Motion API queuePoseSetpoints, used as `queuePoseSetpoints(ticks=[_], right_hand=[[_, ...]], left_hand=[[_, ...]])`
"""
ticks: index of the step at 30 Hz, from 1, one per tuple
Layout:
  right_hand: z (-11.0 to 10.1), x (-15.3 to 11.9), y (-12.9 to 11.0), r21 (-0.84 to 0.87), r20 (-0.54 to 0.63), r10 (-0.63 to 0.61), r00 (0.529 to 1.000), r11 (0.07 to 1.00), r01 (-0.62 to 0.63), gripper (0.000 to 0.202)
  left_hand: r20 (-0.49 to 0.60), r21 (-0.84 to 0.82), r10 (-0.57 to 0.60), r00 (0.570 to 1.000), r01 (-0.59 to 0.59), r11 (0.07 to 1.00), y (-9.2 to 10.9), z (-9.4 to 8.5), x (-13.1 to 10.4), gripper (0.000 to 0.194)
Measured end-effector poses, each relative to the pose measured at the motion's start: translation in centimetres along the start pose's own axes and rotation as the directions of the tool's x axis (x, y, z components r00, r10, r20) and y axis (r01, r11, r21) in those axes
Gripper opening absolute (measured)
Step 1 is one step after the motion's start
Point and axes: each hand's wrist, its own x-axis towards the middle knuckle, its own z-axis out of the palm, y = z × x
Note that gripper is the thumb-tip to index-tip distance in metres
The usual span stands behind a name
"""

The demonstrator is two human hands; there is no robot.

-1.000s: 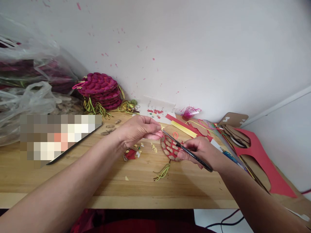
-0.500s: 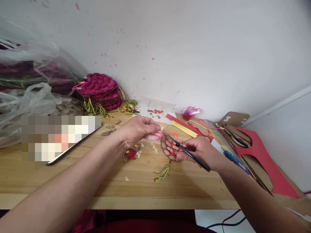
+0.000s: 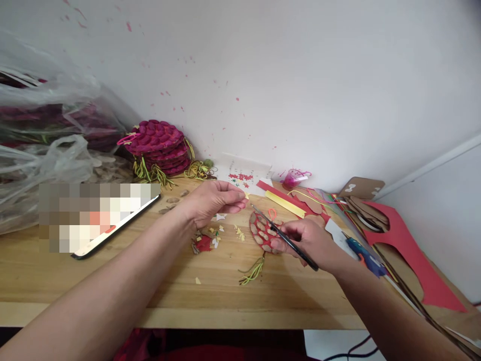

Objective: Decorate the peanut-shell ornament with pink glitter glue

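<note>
Between its thumb and fingertips my left hand (image 3: 221,200) pinches a small yellow paper piece (image 3: 247,196) above the table. My right hand (image 3: 300,240) is closed on black tweezers (image 3: 287,240), whose tips point up and left, a little apart from the yellow piece. Under the tweezers lies a red round ornament (image 3: 263,231) covered with tan shells, with an orange loop on top and a green tassel (image 3: 253,272) below. Small yellow scraps (image 3: 239,232) lie to its left, near a red piece (image 3: 204,243) with shells and white bits.
Purple ornaments (image 3: 160,145) are stacked at the back left beside plastic bags (image 3: 45,160). A partly blurred device (image 3: 112,230) lies left. Red stars (image 3: 240,177) rest on white paper. Yellow strip (image 3: 285,203), pink cup (image 3: 295,178), blue glue gun (image 3: 364,255) and red sheet (image 3: 409,255) are right.
The tweezer tips have separated slightly from the yellow piece in my left hand. The whole view has shifted slightly.
</note>
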Motion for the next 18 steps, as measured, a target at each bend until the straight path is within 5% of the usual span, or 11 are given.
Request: queuePoseSetpoints(ticks=[3, 7, 12, 18], right_hand=[[1.3, 0.6, -0.1, 0.283, -0.042, 0.054, 0.998, 0.958, -0.04, 0.05], [3.3, 2.2, -1.1, 0.589, -0.072, -0.015, 0.997, 0.806, 0.055, 0.046], [4.3, 4.4, -2.1, 0.688, -0.105, -0.044, 0.993, 0.718, 0.105, 0.039], [5.0, 5.7, -1.2, 0.694, -0.091, -0.011, 0.996, 0.716, 0.071, 0.04]], left_hand=[[0.006, 0.018, 0.019, 1.0, -0.019, 1.0, -0.2, -0.3, 0.2, 0.018], [0.047, 0.057, 0.034, 0.998, -0.037, 0.998, -0.6, -0.5, 0.3, 0.025], [0.091, 0.133, 0.041, 0.995, -0.053, 0.99, -0.5, -0.7, 0.3, 0.024], [0.109, 0.258, 0.036, 0.993, -0.063, 0.964, -0.6, -0.6, 0.3, 0.016]])
